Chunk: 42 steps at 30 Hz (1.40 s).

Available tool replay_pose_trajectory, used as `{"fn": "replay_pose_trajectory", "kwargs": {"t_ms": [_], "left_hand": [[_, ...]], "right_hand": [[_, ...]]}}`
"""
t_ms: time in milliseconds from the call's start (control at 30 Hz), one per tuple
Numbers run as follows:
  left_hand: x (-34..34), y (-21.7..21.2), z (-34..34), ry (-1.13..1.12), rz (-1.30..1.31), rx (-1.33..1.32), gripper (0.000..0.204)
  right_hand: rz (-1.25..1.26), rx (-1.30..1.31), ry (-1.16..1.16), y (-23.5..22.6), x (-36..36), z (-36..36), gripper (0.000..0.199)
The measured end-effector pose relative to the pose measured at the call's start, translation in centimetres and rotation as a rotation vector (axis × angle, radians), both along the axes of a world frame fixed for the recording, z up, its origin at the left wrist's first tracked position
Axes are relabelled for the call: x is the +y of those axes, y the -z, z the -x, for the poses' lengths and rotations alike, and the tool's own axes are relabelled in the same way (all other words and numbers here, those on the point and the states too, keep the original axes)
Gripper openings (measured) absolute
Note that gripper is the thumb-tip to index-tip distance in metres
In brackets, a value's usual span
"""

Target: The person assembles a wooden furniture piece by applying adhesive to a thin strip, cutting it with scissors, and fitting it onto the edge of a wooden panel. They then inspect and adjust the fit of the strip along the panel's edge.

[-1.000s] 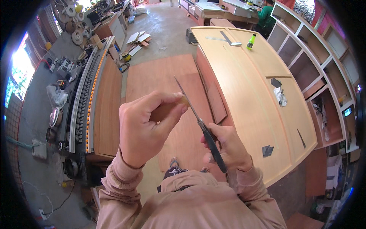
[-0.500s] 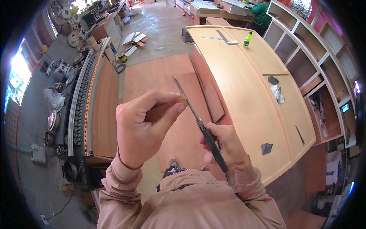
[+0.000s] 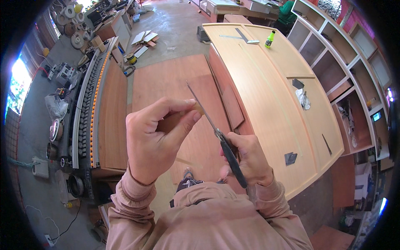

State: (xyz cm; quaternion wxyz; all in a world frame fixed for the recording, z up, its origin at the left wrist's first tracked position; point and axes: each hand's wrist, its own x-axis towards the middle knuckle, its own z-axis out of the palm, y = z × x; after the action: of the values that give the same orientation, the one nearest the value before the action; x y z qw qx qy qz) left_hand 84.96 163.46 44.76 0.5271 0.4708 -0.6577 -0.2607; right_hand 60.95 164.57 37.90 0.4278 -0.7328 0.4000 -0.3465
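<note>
My left hand (image 3: 152, 135) is raised in front of me, thumb and forefinger pinched on a small tan strip (image 3: 199, 109). Only a short bit of the strip shows past the fingertips; the rest is hidden by the hand. My right hand (image 3: 249, 157) grips the black handles of a pair of scissors (image 3: 231, 157). Their blades point away and to the left, nearly together, and pass right beside the strip's end. Below the left hand, a blurred pale sliver (image 3: 183, 161) shows over the floor panel.
At right stands a wide pale wooden panel (image 3: 266, 121) bearing a green bottle (image 3: 270, 39), a square (image 3: 246, 36), crumpled plastic (image 3: 303, 99) and dark scraps. A reddish board (image 3: 166, 79) lies ahead. At left is a roller-topped machine (image 3: 89, 112); shelving (image 3: 333, 58) is far right. A person in green (image 3: 286, 14) is behind.
The scissor blades have come closer together beside the strip. A pale sliver now shows below my left hand. My view has shifted slightly; both hands stay nearly in place.
</note>
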Motion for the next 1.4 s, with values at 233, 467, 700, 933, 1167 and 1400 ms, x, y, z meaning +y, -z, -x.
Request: {"fn": "replay_pose_trajectory", "kwargs": {"t_ms": [233, 467, 700, 933, 1167, 1400], "left_hand": [[-0.1, 0.5, 0.6, 0.023, -0.007, 0.069, 0.015], [-0.3, 0.2, 0.7, 0.039, -0.068, 0.071, 0.016], [-0.2, 0.2, 1.8, 0.018, -0.085, 0.095, 0.015], [-0.5, 0.9, 2.2, 0.012, -0.099, 0.075, 0.014], [-1.1, 2.0, 2.2, 0.006, -0.117, 0.082, 0.014], [-1.7, 3.1, 2.1, 0.045, -0.080, 0.126, 0.016]], "right_hand": [[0.067, -0.002, 0.053, 0.5, 0.4, 0.1, 0.069], [-0.044, -0.013, 0.035, 0.3, -0.1, 1.0, 0.095], [0.010, -0.008, 0.061, 0.6, -0.1, 1.2, 0.102], [0.151, -0.038, 0.040, 2.4, -0.1, 1.5, 0.088], [0.051, -0.037, 0.093, 3.0, 0.2, 1.2, 0.089], [-0.022, 0.037, 0.153, 2.3, 0.5, 0.9, 0.097]]}}
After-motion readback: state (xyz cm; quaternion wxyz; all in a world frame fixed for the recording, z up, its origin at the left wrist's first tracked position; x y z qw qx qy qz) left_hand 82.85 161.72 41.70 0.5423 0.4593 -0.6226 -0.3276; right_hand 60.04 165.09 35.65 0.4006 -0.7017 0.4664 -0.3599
